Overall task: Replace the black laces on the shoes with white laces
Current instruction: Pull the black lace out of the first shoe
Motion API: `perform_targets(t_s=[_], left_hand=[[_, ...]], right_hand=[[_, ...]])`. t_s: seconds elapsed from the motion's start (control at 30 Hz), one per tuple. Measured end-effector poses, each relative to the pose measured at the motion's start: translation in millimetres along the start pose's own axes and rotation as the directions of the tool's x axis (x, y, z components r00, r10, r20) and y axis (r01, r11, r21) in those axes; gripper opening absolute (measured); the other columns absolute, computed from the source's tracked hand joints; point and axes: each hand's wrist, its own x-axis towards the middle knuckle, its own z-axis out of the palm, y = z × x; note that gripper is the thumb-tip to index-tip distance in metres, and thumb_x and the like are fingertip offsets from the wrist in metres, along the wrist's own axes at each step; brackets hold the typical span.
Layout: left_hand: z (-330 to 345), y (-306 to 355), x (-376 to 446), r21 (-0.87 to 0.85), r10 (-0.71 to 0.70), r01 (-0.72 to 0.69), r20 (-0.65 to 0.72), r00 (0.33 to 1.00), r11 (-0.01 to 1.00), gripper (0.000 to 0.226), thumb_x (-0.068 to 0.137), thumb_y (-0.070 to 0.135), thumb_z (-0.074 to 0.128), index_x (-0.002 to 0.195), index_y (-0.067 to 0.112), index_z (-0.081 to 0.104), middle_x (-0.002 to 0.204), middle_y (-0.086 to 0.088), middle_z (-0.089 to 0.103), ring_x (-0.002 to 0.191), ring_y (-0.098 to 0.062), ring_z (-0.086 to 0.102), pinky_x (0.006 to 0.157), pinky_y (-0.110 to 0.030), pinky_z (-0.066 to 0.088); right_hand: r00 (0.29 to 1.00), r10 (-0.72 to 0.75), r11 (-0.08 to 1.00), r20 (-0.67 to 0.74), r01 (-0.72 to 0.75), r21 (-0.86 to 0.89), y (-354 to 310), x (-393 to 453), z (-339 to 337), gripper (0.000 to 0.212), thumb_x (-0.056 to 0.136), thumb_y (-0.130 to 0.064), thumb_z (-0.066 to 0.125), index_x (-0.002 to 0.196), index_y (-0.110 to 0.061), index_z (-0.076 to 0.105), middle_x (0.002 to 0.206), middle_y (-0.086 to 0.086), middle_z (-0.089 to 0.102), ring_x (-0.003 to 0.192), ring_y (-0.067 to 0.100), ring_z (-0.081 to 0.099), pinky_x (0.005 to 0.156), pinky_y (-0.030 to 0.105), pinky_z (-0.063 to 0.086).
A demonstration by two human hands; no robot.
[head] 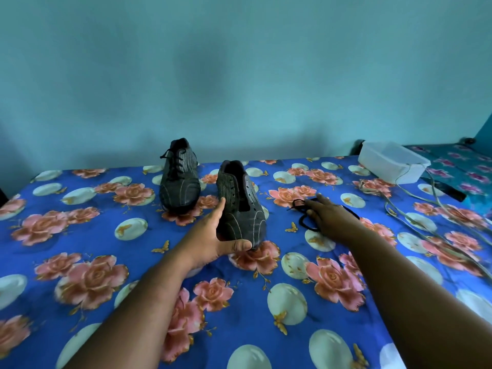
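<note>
Head view shows your left hand nearest, cupped round the toe of the unlaced shoe, thumb under the tip and fingers along its side; your right hand lies just beyond to the right, fingers straight and resting flat on the removed black lace coiled on the floral bedsheet; judged from this, you are parting with that lace, so push it well clear of the shoe before lacing; keep your hold on the toe so the eyelets face you; farther back the second shoe wears its black lace; the white laces seem to lie near the white tub, though they are blurred.
</note>
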Motion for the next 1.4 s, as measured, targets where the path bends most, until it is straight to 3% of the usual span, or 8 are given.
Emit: perform_targets(t_s=[0.1,0.23,0.7,0.83,0.9,0.97,1.13,1.4], left_hand=[[-0.8,-2.8,3.0,0.024,0.011,-0.011,0.009,1.000,1.000,0.149,0.044,0.077,0.088,0.162,0.035,0.008,0.162,0.018,0.024,0.147,0.002,0.026,0.121,-0.031,0.030],[-1.1,-3.1,8.9,0.040,0.023,-0.023,0.003,1.000,0.999,0.151,0.042,0.080,0.086,0.162,0.034,0.008,0.160,0.020,0.024,0.146,0.005,0.026,0.117,-0.023,0.030],[-0.6,-5.5,8.3,0.026,0.020,-0.020,-0.008,1.000,0.999,0.140,0.051,0.070,0.091,0.160,0.043,0.007,0.166,0.018,0.020,0.149,0.000,0.025,0.122,-0.039,0.033],[-1.1,-7.3,9.3,0.063,0.026,-0.025,-0.008,1.000,0.998,0.139,0.052,0.072,0.090,0.160,0.043,0.007,0.166,0.018,0.022,0.148,0.001,0.027,0.122,-0.038,0.033],[-0.7,-8.0,9.2,0.006,0.013,-0.013,-0.004,1.000,1.000,0.140,0.051,0.068,0.093,0.160,0.043,0.009,0.165,0.019,0.024,0.148,0.002,0.028,0.121,-0.038,0.034],[-0.7,-6.2,8.4,-0.034,0.002,-0.002,-0.002,1.000,0.999,0.141,0.049,0.064,0.095,0.160,0.043,0.012,0.163,0.022,0.025,0.146,0.005,0.029,0.121,-0.037,0.035],[-3.8,3.1,4.3,-0.026,-0.013,0.014,0.043,0.999,1.000,0.145,0.049,0.053,0.095,0.163,0.031,0.008,0.156,0.025,0.025,0.138,0.015,0.031,0.105,-0.004,0.032],[-11.5,13.3,2.8,0.063,-0.004,0.004,0.002,1.000,0.998,0.122,0.053,0.042,0.094,0.156,0.030,0.029,0.140,0.028,0.044,0.126,0.016,0.045,0.097,-0.006,0.039]], right_hand=[[0.994,0.108,0.994,-0.025,-0.108,0.014,-6.4,-7.9,4.5,0.084,0.089,-0.085,0.012,0.160,-0.040,0.007,0.170,0.005,-0.005,0.154,0.041,0.004,0.121,0.060,0.018],[0.979,0.197,0.979,0.059,-0.200,0.042,-16.5,-7.9,9.4,0.090,0.091,-0.080,0.031,0.160,-0.038,-0.008,0.169,0.011,-0.007,0.152,0.049,0.002,0.120,0.059,0.015],[0.996,-0.044,0.996,-0.075,0.037,-0.085,-42.6,83.9,7.2,0.044,0.104,-0.027,0.046,0.147,-0.020,0.045,0.150,0.009,0.043,0.140,0.034,0.037,0.111,0.052,0.037],[0.994,-0.105,0.962,-0.006,0.100,-0.252,-34.7,97.7,-1.7,0.060,0.090,-0.035,0.060,0.148,-0.026,0.045,0.145,0.001,0.047,0.139,0.030,0.035,0.107,0.045,0.043],[0.996,-0.085,0.966,-0.037,0.074,-0.248,-36.0,94.1,-3.4,0.065,0.086,-0.053,0.044,0.144,-0.025,0.049,0.144,0.004,0.047,0.137,0.034,0.037,0.102,0.048,0.047],[0.990,-0.085,0.989,-0.115,0.069,-0.134,-51.0,76.3,-9.0,0.069,0.091,-0.057,0.026,0.140,-0.016,0.054,0.150,0.012,0.041,0.139,0.040,0.036,0.103,0.052,0.044],[0.973,-0.091,0.924,-0.210,0.162,0.348,-91.3,16.5,-1.7,0.050,0.105,-0.042,0.046,0.146,-0.014,0.049,0.145,0.015,0.052,0.134,0.033,0.048,0.107,0.041,0.041],[0.991,-0.087,0.653,-0.100,0.133,0.746,-124.9,-27.7,18.0,0.041,0.099,-0.043,0.059,0.136,-0.025,0.059,0.120,-0.007,0.071,0.110,0.012,0.066,0.100,0.040,0.052]])
